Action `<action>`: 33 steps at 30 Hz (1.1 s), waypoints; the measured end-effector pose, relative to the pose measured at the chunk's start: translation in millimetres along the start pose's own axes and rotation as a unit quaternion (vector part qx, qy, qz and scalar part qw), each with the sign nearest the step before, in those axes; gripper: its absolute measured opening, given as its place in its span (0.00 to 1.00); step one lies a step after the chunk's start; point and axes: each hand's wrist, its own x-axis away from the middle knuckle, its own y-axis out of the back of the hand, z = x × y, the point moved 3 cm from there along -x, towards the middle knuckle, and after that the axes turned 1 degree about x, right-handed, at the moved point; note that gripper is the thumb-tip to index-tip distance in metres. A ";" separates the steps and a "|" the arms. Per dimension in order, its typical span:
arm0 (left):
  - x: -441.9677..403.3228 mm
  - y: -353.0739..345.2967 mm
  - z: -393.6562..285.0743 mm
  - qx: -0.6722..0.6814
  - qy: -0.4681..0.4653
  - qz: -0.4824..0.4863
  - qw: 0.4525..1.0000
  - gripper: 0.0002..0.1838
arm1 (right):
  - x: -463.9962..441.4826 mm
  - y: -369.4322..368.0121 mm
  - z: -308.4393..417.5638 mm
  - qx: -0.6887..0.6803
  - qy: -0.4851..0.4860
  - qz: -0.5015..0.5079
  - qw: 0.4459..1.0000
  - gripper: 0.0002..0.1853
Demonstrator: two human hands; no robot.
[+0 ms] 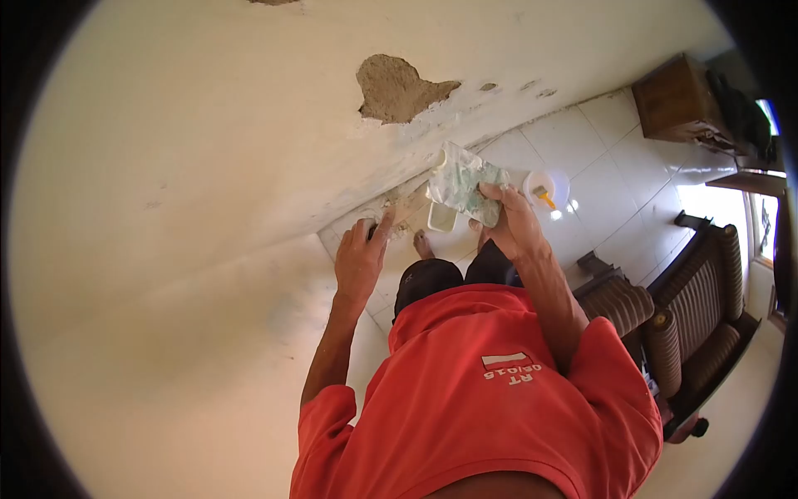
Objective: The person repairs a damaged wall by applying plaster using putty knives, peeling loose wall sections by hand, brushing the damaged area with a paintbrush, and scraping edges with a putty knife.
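Observation:
My left hand (359,259) is near the wall at center left, its fingers round a small dark object (371,228) that I cannot make out clearly. My right hand (517,223) grips the lower right edge of a flat, pale sheet (462,185) smeared with white and greenish material. Beneath the sheet's lower left side, a pale container (441,218) is partly hidden. To the right of the sheet, a round white tub (557,181) stands on the floor with a yellow-handled brush (544,196) in it.
Brown material shows through a broken patch (399,88) in the cream wall (208,125), with smaller damaged spots to its right. White tiles (582,137) cover the floor. A wooden cabinet (677,100) is at upper right and a dark ribbed chair (702,308) at right. My bare foot (423,245) shows below.

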 end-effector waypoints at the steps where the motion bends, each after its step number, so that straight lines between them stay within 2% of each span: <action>1: 6.5 -3.4 9.9 0.017 0.023 0.008 1.000 0.29 | -4.8 6.3 -6.7 0.002 0.007 -0.009 1.000 0.18; 2: 10.4 -5.9 23.7 0.032 0.039 0.015 0.999 0.28 | -11.9 11.7 -12.8 0.000 0.020 -0.017 1.000 0.17; 3: 13.5 -38.2 15.1 0.055 0.022 0.004 0.998 0.28 | -6.1 32.7 0.9 0.020 0.040 -0.030 0.999 0.17; 5: 46.4 -48.3 56.6 0.142 0.145 0.014 0.979 0.25 | -17.2 48.9 -27.4 0.042 0.102 -0.112 0.988 0.14; 7: 80.7 -53.7 99.8 0.094 0.086 -0.054 0.990 0.21 | -49.5 65.2 -68.1 0.015 0.153 -0.125 0.980 0.18; 9: 116.6 -77.4 119.3 0.168 0.154 0.017 0.973 0.18 | -63.8 99.2 -96.0 0.015 0.193 -0.207 0.959 0.23; 10: 131.9 -83.6 129.4 0.182 0.184 0.035 0.965 0.17 | -79.7 113.0 -119.3 -0.045 0.180 -0.211 0.960 0.26; 15: 213.0 -94.5 183.4 0.192 0.301 0.092 0.929 0.18 | -164.9 121.1 -219.1 -0.088 0.212 -0.295 0.927 0.26; 17: 236.1 -93.7 196.9 0.180 0.317 0.121 0.923 0.18 | -201.2 123.8 -251.8 -0.101 0.231 -0.335 0.908 0.26; 18: 247.2 -91.2 205.5 0.169 0.341 0.138 0.915 0.18 | -222.7 125.8 -262.8 -0.083 0.243 -0.355 0.899 0.27; 20: 268.9 -95.9 222.3 0.185 0.327 0.145 0.916 0.19 | -253.1 129.5 -272.3 -0.066 0.262 -0.381 0.884 0.27; 23: 298.3 -98.1 247.9 0.203 0.330 0.153 0.909 0.20 | -285.1 122.9 -284.2 0.000 0.247 -0.412 0.877 0.28; 25: 306.4 -94.4 253.7 0.226 0.404 0.178 0.868 0.20 | -306.4 124.5 -299.5 0.120 0.282 -0.465 0.831 0.26; 27: 316.9 -97.6 263.8 0.231 0.402 0.184 0.867 0.21 | -334.0 132.9 -319.1 0.099 0.294 -0.493 0.813 0.25; 29: 319.7 -103.0 269.9 0.236 0.397 0.189 0.867 0.21 | -343.0 133.6 -320.8 0.198 0.303 -0.569 0.738 0.27; 30: 321.2 -104.4 271.7 0.241 0.404 0.186 0.863 0.21 | -336.3 123.1 -309.6 0.196 0.303 -0.571 0.737 0.27; 32: 321.1 -105.9 274.1 0.246 0.412 0.186 0.857 0.21 | -316.7 96.3 -286.7 0.039 0.152 -0.500 0.852 0.29; 33: 318.6 -107.1 273.4 0.253 0.402 0.187 0.860 0.21 | -319.3 95.2 -289.4 0.039 0.151 -0.502 0.850 0.29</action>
